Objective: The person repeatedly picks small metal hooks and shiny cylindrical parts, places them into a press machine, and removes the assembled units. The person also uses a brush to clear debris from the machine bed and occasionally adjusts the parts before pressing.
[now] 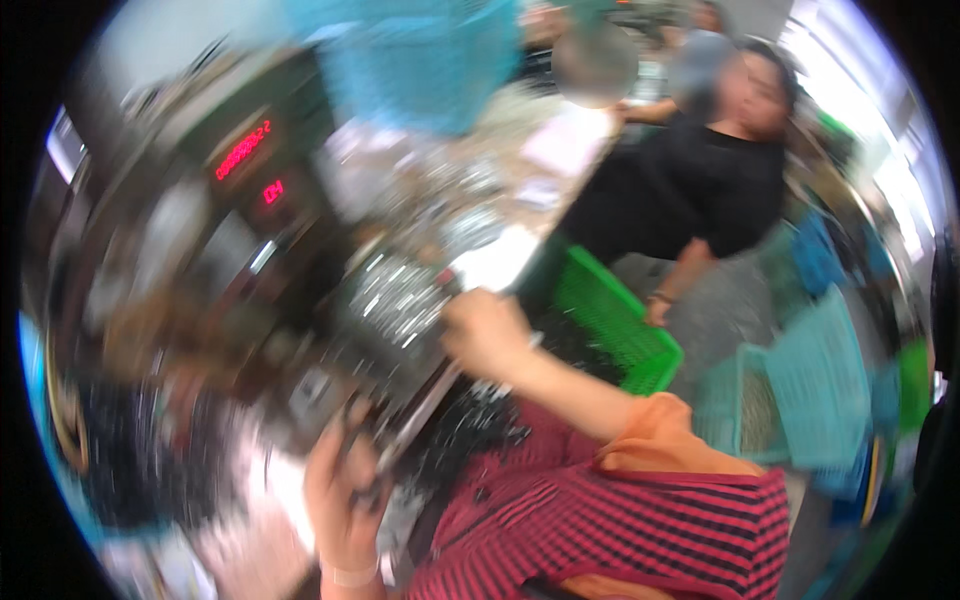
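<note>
My right hand (490, 335) is closed at the near right edge of a heap of small shiny metal pieces (398, 300). Its fingertips are turned away, so whatever they pinch stays hidden. Lower and to the left, my left hand (345, 495) has its fingers curled, with dark bits showing among them that are too smeared to name. It is beside the edge of a dark machine (285, 250) with red lit digits. Motion blurs much of the picture around both hands. Loose small dark and glinting pieces (490, 425) are scattered by my lap.
A green plastic basket (655, 350) stands right of my right arm. Light-blue crates (815, 390) are stacked farther right. A large blue basket (410, 65) and clear bags (440, 180) occupy the far worktop. A person in black (680, 185) is close by at the far right.
</note>
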Action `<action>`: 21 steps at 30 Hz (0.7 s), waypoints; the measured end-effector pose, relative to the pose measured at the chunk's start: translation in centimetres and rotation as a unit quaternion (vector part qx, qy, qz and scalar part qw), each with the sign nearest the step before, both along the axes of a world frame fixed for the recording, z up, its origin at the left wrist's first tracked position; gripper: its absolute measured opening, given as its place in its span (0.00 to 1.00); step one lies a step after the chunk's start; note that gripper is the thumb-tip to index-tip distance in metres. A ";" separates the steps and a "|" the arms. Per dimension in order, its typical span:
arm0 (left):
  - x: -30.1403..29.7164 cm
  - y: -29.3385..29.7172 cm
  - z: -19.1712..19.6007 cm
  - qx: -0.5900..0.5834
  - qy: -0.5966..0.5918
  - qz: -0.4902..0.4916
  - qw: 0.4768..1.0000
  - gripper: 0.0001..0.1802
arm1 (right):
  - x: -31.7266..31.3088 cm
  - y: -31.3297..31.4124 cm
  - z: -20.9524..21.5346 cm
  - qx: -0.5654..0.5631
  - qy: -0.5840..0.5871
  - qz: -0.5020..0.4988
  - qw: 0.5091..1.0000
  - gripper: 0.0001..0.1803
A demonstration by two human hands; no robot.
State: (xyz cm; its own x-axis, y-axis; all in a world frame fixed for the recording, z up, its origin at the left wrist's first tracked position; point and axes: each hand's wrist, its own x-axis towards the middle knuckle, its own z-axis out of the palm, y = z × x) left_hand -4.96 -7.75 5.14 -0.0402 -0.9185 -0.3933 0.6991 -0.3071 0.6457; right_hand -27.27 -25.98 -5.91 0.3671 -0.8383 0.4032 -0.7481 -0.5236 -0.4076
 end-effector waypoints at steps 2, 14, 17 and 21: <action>-0.9 -1.3 -0.5 0.017 0.061 0.019 0.998 0.23 | 1.3 -0.5 -0.7 -0.053 -0.030 0.015 0.998 0.10; -1.5 -2.0 0.4 -0.027 0.108 0.037 0.993 0.23 | 5.6 -3.8 2.0 -0.115 -0.133 0.063 0.982 0.04; -3.3 -2.0 2.1 0.092 -0.068 0.088 0.990 0.22 | 6.2 -4.8 -2.6 -0.062 -0.003 0.057 0.996 0.09; -2.6 -2.0 -0.7 -0.081 -0.090 0.031 0.992 0.18 | 8.1 -5.7 -3.1 -0.190 -0.008 0.280 0.941 0.16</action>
State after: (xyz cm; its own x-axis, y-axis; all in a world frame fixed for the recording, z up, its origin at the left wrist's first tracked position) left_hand -7.58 -9.78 4.42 0.0765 -0.9687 -0.2362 0.5820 -0.1490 0.7995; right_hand -19.16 -31.64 -8.99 0.6996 -0.3102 0.6437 -0.3070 -0.9439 -0.1213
